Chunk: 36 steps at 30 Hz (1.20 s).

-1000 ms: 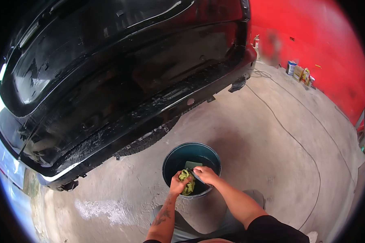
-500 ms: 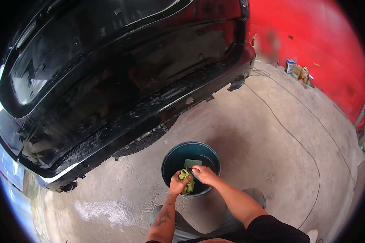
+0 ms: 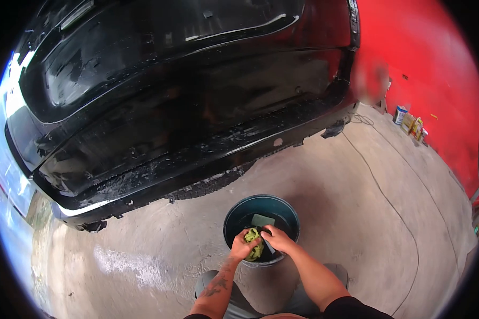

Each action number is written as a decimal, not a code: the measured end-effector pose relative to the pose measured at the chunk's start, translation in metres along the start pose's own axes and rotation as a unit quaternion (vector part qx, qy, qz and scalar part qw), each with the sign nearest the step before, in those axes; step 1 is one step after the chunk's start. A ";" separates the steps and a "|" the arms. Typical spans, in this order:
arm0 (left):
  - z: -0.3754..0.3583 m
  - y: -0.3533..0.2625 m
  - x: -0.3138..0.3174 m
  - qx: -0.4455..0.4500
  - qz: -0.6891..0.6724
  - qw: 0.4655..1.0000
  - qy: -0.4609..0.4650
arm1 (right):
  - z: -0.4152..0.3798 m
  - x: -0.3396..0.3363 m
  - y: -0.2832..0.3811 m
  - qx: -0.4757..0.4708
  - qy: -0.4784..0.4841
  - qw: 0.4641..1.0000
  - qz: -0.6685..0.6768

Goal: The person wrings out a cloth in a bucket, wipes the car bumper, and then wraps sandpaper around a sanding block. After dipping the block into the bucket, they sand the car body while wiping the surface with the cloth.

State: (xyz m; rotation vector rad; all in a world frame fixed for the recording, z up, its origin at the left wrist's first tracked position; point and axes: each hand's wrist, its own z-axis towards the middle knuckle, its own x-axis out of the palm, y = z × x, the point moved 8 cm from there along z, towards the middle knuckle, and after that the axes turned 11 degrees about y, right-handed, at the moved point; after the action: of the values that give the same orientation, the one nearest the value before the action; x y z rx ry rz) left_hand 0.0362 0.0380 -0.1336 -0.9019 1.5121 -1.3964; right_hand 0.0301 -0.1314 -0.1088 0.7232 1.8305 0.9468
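Observation:
A dark teal bucket (image 3: 234,212) stands on the concrete floor just behind a wet black car (image 3: 170,106). My left hand (image 3: 242,248) and my right hand (image 3: 278,240) meet over the bucket's near rim, both closed on a wet yellow-green cloth (image 3: 254,249). A pale green sponge (image 3: 262,219) lies inside the bucket at its far side. A dark flat thing shows under my right hand; I cannot tell what it is.
The car's rear bumper (image 3: 197,159) hangs low over the floor ahead. A thin hose or cable (image 3: 394,204) runs across the concrete on the right. Cans and containers (image 3: 410,121) sit by the red wall (image 3: 436,64). A wet patch (image 3: 127,263) lies left of my knees.
My view has shifted, so the car, bucket and hands sit a bit further right and lower. Both hands still grip the cloth over the bucket; the cloth looks more bunched.

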 end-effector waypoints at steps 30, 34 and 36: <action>-0.004 -0.008 0.004 0.028 0.043 0.999 0.004 | -0.003 -0.017 -0.013 -0.005 -0.099 0.995 0.023; -0.012 -0.018 0.007 -0.046 0.204 0.978 -0.008 | -0.017 -0.040 0.002 -0.005 -0.174 0.982 0.068; -0.017 -0.026 0.013 -0.048 0.257 0.965 -0.008 | -0.018 -0.052 -0.005 0.002 -0.225 0.971 0.079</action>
State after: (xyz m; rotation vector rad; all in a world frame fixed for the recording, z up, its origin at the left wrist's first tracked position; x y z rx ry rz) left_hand 0.0149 0.0294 -0.1095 -0.5182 1.6627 -0.9407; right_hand 0.0341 -0.1806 -0.0846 1.0066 1.3921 0.7991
